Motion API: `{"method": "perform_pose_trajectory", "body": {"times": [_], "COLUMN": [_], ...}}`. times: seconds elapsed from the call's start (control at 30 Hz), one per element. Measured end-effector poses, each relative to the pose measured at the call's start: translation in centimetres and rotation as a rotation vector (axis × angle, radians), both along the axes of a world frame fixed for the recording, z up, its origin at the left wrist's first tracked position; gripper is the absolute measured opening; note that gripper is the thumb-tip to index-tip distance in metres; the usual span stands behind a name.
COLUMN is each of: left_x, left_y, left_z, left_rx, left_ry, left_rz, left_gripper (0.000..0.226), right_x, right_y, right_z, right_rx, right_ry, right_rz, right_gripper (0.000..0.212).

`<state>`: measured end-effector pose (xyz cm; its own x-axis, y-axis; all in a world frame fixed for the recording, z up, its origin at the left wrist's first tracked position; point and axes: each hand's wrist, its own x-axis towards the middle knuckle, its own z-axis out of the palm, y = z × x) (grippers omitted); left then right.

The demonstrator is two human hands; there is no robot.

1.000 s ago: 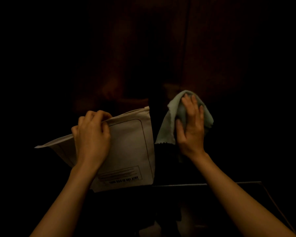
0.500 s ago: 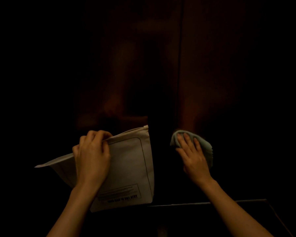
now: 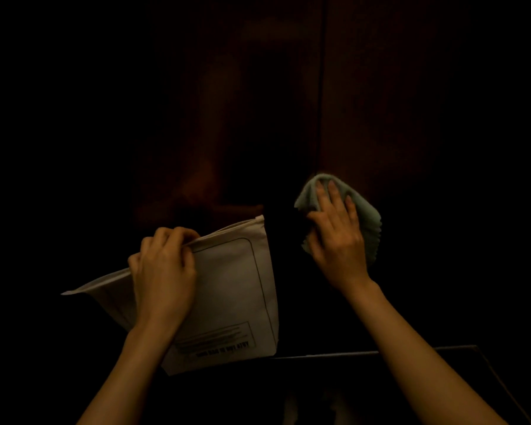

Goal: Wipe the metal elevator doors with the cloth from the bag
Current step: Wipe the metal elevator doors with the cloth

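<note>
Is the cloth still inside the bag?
No, the cloth is out, pressed against the door under the right hand, while the left hand holds the bag.

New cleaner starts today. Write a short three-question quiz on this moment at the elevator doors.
1. True or false: the right hand presses the cloth against the doors.
2. What does the left hand hold? A) a spray bottle B) the bag C) nothing
3. Fill in: the cloth lies just to the ___ of the seam between the doors.

Key: 1 true; 2 B; 3 right
</note>
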<state>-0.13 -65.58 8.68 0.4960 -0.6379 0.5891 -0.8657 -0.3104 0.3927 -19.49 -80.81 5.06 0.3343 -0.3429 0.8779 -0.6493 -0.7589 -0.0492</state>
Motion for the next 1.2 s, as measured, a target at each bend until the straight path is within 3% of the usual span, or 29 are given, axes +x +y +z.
{"method": "perform_pose_trajectory", "body": {"times": [0.17, 0.23, 0.43, 0.6, 0.73, 0.87, 0.97, 1.03, 1.1, 1.2], "left_x": [0.0, 0.0, 0.1, 0.8, 0.7, 0.7, 0.7, 0.7, 0.5, 0.4], "left_y": [0.0, -0.2, -0.4, -0.3, -0.7, -0.9, -0.8, -0.7, -0.6, -0.4], "left_z": [0.0, -0.2, -0.5, -1.0, -1.0, -1.2, -0.9, -0.6, -0.2, 0.4], "left_rx": [0.015, 0.022, 0.034, 0.047, 0.045, 0.052, 0.057, 0.056, 0.051, 0.031], "left_ry": [-0.001, 0.0, -0.001, 0.007, 0.016, 0.025, 0.019, 0.016, 0.007, -0.004], "left_rz": [0.011, 0.012, -0.007, 0.014, 0.02, 0.02, 0.008, 0.001, -0.007, -0.02], "left_gripper": [0.02, 0.02, 0.021, 0.021, 0.021, 0.021, 0.021, 0.021, 0.021, 0.021], "right_x": [-3.4, -5.0, -8.3, -7.1, -6.8, -6.6, -6.9, -7.5, -8.0, -8.2], "right_y": [-0.1, -0.2, -0.4, -0.9, -1.0, -0.8, -0.4, -0.6, -0.7, -0.9], "right_z": [-6.8, -9.6, -16.5, -18.9, -21.0, -21.7, -20.2, -19.7, -18.1, -15.4], "right_rx": [-0.011, -0.028, -0.043, -0.011, 0.115, 0.145, 0.041, -0.04, -0.146, -0.193], "right_ry": [0.307, 0.481, 1.072, 1.34, 1.417, 1.538, 1.486, 1.396, 1.37, 1.299], "right_rz": [0.028, 0.057, 0.059, 0.118, 0.113, 0.075, 0.038, 0.024, 0.02, 0.009], "right_gripper": [0.031, 0.024, 0.043, 0.016, 0.036, 0.043, 0.024, 0.043, 0.028, 0.045]}}
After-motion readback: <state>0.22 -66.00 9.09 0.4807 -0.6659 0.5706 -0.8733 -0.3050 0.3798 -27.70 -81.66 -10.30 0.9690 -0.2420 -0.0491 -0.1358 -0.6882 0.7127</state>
